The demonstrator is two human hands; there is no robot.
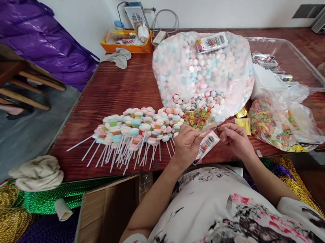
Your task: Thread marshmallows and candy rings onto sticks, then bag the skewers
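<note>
My left hand (186,145) and my right hand (236,139) meet at the table's near edge and together hold a small printed packet (206,145) that hangs down between them. Just beyond my fingers lies a heap of small colourful ring candies (197,118) at the mouth of a big clear bag of pastel round candies (200,71). To the left of my left hand lies a pile of pastel candy skewers on white sticks (132,132).
A second clear bag of ring candies (272,124) lies at the right, with gold foil pieces (243,124) beside it. A clear tray (293,60) holds printed packets. An orange tray (127,41) stands at the back. A cardboard box (107,213) and rolls of cord are below the table.
</note>
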